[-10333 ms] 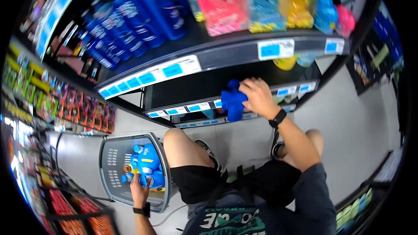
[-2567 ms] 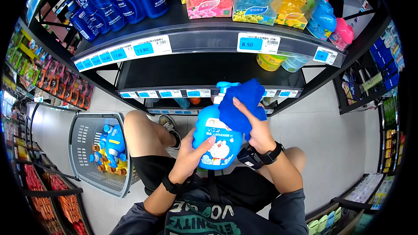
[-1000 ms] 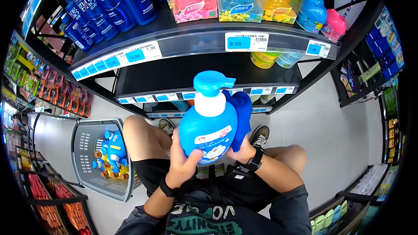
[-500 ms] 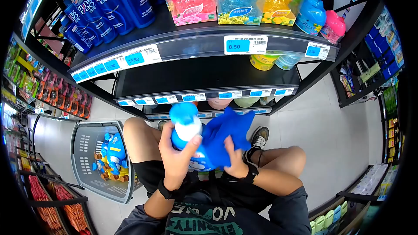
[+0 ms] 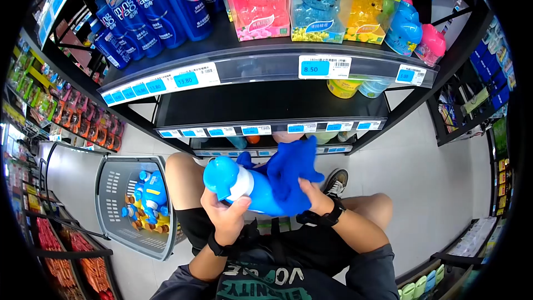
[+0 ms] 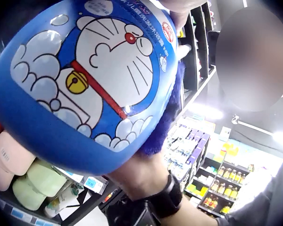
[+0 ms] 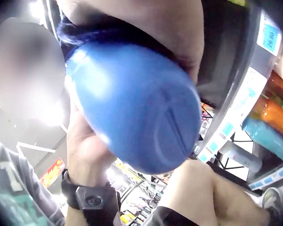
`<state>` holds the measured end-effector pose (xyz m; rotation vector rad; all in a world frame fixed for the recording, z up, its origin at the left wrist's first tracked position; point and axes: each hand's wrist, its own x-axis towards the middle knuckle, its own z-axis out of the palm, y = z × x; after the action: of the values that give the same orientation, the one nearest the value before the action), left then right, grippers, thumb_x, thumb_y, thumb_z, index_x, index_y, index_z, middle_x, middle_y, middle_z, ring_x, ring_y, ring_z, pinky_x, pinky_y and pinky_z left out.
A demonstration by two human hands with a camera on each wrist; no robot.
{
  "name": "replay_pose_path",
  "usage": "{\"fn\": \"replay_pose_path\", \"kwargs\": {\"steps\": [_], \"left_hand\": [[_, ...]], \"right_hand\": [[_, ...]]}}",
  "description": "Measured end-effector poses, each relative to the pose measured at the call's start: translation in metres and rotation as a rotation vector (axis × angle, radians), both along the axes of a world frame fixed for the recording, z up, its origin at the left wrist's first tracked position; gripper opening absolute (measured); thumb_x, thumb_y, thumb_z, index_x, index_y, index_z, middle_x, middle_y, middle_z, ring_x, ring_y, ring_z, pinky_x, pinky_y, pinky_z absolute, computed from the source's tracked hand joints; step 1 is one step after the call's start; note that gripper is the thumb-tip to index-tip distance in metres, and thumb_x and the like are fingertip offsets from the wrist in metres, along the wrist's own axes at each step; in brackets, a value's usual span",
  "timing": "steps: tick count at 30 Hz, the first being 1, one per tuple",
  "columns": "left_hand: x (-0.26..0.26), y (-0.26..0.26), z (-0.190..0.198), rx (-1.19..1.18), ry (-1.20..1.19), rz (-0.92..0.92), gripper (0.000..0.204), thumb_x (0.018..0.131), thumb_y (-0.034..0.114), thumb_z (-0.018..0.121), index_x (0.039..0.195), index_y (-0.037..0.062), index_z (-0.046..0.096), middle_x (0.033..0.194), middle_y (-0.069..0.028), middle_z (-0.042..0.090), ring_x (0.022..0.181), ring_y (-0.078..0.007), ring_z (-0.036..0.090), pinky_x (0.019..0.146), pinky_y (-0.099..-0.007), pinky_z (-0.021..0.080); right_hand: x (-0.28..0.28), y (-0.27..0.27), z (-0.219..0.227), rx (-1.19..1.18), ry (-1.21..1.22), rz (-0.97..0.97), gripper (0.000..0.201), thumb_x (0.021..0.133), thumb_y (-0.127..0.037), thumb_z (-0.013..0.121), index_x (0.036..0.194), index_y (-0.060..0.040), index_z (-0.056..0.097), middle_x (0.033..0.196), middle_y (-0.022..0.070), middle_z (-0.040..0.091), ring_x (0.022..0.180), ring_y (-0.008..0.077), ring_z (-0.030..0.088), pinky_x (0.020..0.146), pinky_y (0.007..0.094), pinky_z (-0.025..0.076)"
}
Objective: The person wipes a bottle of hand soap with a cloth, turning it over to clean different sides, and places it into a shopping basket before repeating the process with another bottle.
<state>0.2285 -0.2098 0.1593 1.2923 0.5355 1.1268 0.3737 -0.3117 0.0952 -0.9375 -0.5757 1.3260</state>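
With its pump [image 5: 220,175] tipped toward 10 o'clock, no longer upright, the blue bottle [image 5: 263,198] is held ahead at 12, neck gripped by the left hand [image 5: 224,218], its lower body apparently exposed for wiping with the blue cloth [image 5: 290,173] grasped by the right hand [image 5: 317,199].

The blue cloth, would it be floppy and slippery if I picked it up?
The cloth is probably floppy, since it bunches in folds against the bottle. It's likely not very slippery, because its edge looks fuzzy in the wrist views.
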Motion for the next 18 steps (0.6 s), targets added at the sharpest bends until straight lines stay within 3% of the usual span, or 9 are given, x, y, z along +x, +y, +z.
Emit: {"fn": "replay_pose_path", "kwargs": {"steps": [4, 6, 9, 11, 12, 14, 15, 17, 18], "left_hand": [[-0.004, 0.003, 0.009, -0.008, -0.106, -0.102, 0.066, 0.062, 0.038, 0.079, 0.104, -0.0063, 0.054, 0.1, -0.0169, 0.058, 0.091, -0.0236, 0.058, 0.079, -0.0325, 0.045], [-0.006, 0.016, 0.011, 0.365, -0.091, -0.333, 0.066, 0.061, 0.041, 0.079, 0.1, -0.0074, 0.056, 0.1, -0.0189, 0.058, 0.091, -0.0263, 0.058, 0.078, -0.0346, 0.046], [-0.003, 0.015, 0.019, 0.486, -0.101, -0.431, 0.061, 0.061, 0.037, 0.079, 0.097, -0.008, 0.058, 0.096, -0.0199, 0.058, 0.091, -0.031, 0.058, 0.079, -0.0394, 0.046], [0.001, 0.018, 0.026, 0.645, -0.028, -0.447, 0.058, 0.061, 0.034, 0.079, 0.097, -0.0066, 0.058, 0.098, -0.0188, 0.058, 0.093, -0.0323, 0.058, 0.08, -0.0409, 0.045], [0.003, 0.017, 0.033, 0.753, 0.053, -0.435, 0.057, 0.061, 0.033, 0.079, 0.096, -0.0058, 0.058, 0.099, -0.0182, 0.058, 0.094, -0.0328, 0.057, 0.081, -0.0414, 0.045], [0.003, 0.013, 0.032, 0.648, 0.105, -0.415, 0.049, 0.062, 0.024, 0.076, 0.099, -0.003, 0.056, 0.105, -0.0177, 0.056, 0.101, -0.034, 0.053, 0.087, -0.0424, 0.042], [0.003, 0.012, 0.03, 0.62, 0.102, -0.411, 0.048, 0.062, 0.02, 0.075, 0.1, -0.0016, 0.054, 0.106, -0.0178, 0.056, 0.105, -0.0344, 0.051, 0.089, -0.043, 0.04], [0.004, 0.011, 0.025, 0.593, 0.098, -0.4, 0.047, 0.062, 0.017, 0.075, 0.1, -0.0002, 0.052, 0.108, -0.0179, 0.056, 0.109, -0.0348, 0.049, 0.092, -0.0436, 0.038], [0.005, 0.008, 0.023, 0.534, 0.102, -0.363, 0.047, 0.062, 0.013, 0.075, 0.1, 0.0013, 0.05, 0.11, -0.0183, 0.055, 0.113, -0.0354, 0.047, 0.094, -0.0443, 0.036]], "right_hand": [[-0.011, 0.017, -0.035, -0.037, 0.282, 0.149, 0.044, 0.09, -0.033, 0.049, 0.125, -0.0066, 0.043, 0.116, 0.0095, 0.055, 0.105, 0.0168, 0.054, 0.092, 0.0328, 0.044], [-0.023, 0.023, -0.042, -0.023, 0.393, 0.173, 0.045, 0.09, -0.035, 0.048, 0.126, -0.0072, 0.043, 0.117, 0.0095, 0.055, 0.106, 0.0167, 0.054, 0.093, 0.0329, 0.044], [-0.026, 0.025, -0.041, -0.016, 0.443, 0.171, 0.046, 0.091, -0.036, 0.048, 0.126, -0.0079, 0.043, 0.119, 0.0095, 0.054, 0.106, 0.0167, 0.054, 0.093, 0.0329, 0.044], [-0.022, 0.02, -0.03, -0.032, 0.712, 0.187, 0.048, 0.091, -0.041, 0.046, 0.127, -0.0095, 0.043, 0.122, 0.0093, 0.052, 0.107, 0.0172, 0.054, 0.093, 0.033, 0.044], [-0.02, 0.017, -0.019, -0.056, 0.695, 0.159, 0.048, 0.091, -0.042, 0.043, 0.126, -0.0085, 0.044, 0.122, 0.0093, 0.052, 0.107, 0.0182, 0.054, 0.093, 0.033, 0.044], [-0.022, 0.013, 0.0, 0.063, 0.574, 0.035, 0.044, 0.091, -0.04, 0.045, 0.124, -0.01, 0.045, 0.121, 0.0077, 0.053, 0.106, 0.0175, 0.055, 0.092, 0.0328, 0.044], [-0.023, 0.014, -0.003, 0.063, 0.57, 0.035, 0.044, 0.091, -0.04, 0.045, 0.124, -0.01, 0.045, 0.121, 0.0077, 0.053, 0.106, 0.0175, 0.055, 0.092, 0.0328, 0.044], [-0.024, 0.017, -0.015, 0.007, 0.48, -0.244, 0.04, 0.091, -0.038, 0.047, 0.122, -0.0119, 0.047, 0.117, 0.0056, 0.055, 0.104, 0.0163, 0.055, 0.09, 0.0317, 0.045], [-0.023, 0.017, -0.016, 0.006, 0.479, -0.239, 0.04, 0.091, -0.038, 0.047, 0.122, -0.0119, 0.047, 0.117, 0.0056, 0.055, 0.104, 0.0163, 0.055, 0.09, 0.0317, 0.045]]}}
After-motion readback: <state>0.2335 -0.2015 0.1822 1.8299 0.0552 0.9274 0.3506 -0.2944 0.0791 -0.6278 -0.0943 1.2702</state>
